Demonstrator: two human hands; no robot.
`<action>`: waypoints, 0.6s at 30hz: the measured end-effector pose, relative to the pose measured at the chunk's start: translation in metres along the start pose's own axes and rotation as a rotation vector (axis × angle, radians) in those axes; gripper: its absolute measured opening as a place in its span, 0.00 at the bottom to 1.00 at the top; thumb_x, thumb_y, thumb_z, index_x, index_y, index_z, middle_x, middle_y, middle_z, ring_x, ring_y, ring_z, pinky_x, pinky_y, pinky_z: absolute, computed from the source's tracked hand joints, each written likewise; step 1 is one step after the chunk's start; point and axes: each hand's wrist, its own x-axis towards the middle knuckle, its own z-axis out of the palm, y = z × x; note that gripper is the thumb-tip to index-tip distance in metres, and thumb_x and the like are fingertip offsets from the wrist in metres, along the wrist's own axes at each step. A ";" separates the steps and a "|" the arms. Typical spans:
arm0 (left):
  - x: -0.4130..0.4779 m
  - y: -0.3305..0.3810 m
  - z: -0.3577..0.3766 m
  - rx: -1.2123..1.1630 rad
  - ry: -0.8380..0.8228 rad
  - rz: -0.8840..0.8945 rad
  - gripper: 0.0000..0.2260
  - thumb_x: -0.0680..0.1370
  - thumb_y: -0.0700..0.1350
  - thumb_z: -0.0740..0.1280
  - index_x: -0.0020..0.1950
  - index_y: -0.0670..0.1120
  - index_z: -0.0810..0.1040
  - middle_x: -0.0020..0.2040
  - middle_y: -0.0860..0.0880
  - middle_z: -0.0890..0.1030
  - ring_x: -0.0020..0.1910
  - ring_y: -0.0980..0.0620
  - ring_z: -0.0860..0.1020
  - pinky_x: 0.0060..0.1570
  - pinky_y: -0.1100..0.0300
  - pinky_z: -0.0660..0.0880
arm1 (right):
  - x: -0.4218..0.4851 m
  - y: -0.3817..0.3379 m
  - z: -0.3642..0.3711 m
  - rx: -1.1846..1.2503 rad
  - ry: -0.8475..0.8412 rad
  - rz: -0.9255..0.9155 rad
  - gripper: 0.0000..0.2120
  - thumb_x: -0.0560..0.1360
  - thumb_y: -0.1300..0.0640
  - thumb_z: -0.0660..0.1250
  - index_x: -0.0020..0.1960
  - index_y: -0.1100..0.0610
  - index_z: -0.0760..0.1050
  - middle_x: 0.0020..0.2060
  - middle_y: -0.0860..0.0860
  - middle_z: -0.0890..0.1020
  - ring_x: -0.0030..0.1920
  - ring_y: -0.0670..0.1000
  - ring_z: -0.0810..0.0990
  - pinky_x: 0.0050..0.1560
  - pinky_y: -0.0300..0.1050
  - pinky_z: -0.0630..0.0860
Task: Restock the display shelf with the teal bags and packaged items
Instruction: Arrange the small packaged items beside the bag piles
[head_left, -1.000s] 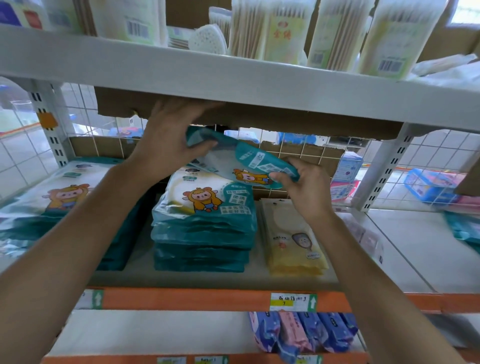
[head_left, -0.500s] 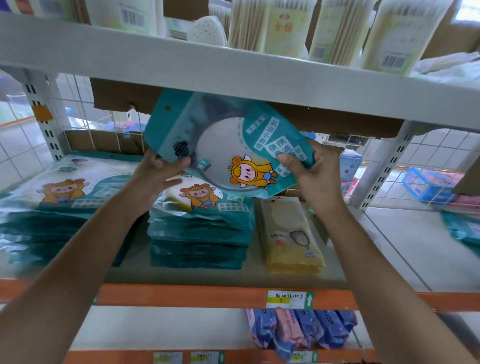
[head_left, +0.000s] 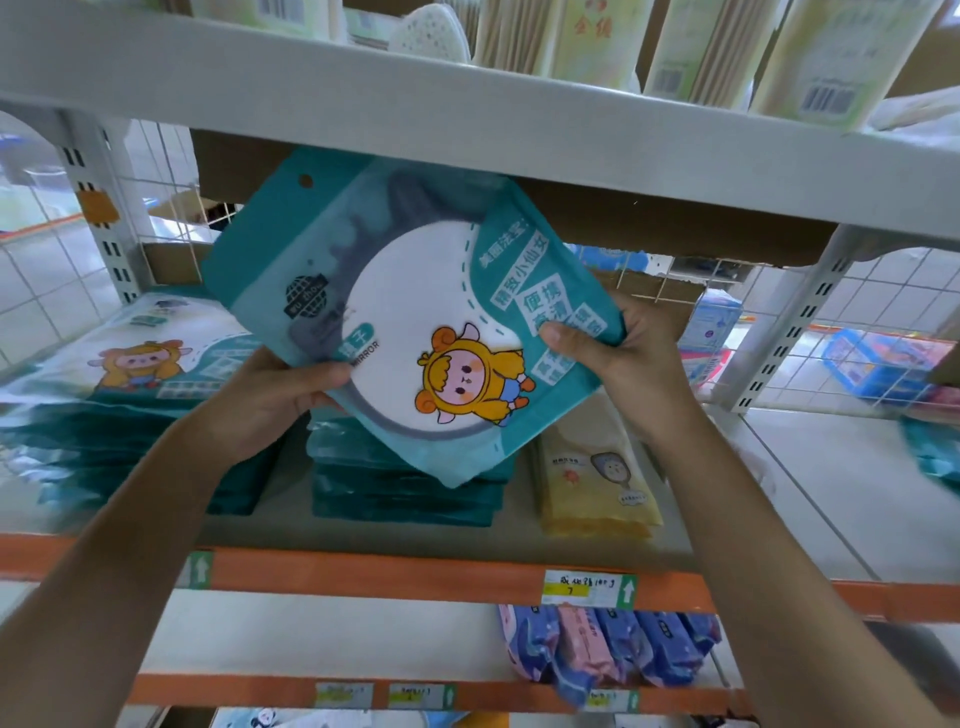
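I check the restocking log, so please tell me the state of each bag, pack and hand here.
teal bag: held up, tilted, front facing the camera.
left grip: holds the bag's lower left edge.
right grip: pinches the bag's right edge.
middle teal stack: flat on the shelf, below the bag.
left teal stack: flat on the shelf.
yellow packs: flat, beside the middle stack.

Grey metal shelving (head_left: 467, 130) stands on perforated uprights (head_left: 795, 332), with orange front rails (head_left: 415, 577) and a white wire-mesh back (head_left: 914, 291).
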 end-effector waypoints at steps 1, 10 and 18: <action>-0.002 0.002 -0.002 0.006 -0.007 -0.005 0.24 0.46 0.59 0.82 0.38 0.53 0.85 0.38 0.54 0.84 0.37 0.57 0.82 0.35 0.64 0.78 | -0.001 0.001 0.001 0.017 -0.024 0.017 0.07 0.65 0.59 0.70 0.44 0.55 0.77 0.34 0.42 0.84 0.36 0.43 0.83 0.36 0.37 0.79; -0.016 -0.001 -0.021 0.088 -0.039 -0.120 0.22 0.47 0.59 0.82 0.33 0.51 0.83 0.30 0.51 0.79 0.29 0.55 0.77 0.27 0.65 0.74 | -0.015 0.029 0.010 0.063 -0.193 0.232 0.08 0.68 0.64 0.69 0.47 0.56 0.77 0.38 0.46 0.85 0.40 0.46 0.83 0.38 0.39 0.79; 0.009 0.011 -0.009 0.106 0.216 -0.065 0.25 0.65 0.49 0.76 0.59 0.45 0.75 0.46 0.50 0.84 0.42 0.50 0.82 0.37 0.59 0.80 | -0.013 0.041 0.020 0.134 -0.072 0.314 0.10 0.72 0.66 0.67 0.53 0.60 0.76 0.42 0.52 0.84 0.42 0.49 0.83 0.40 0.41 0.80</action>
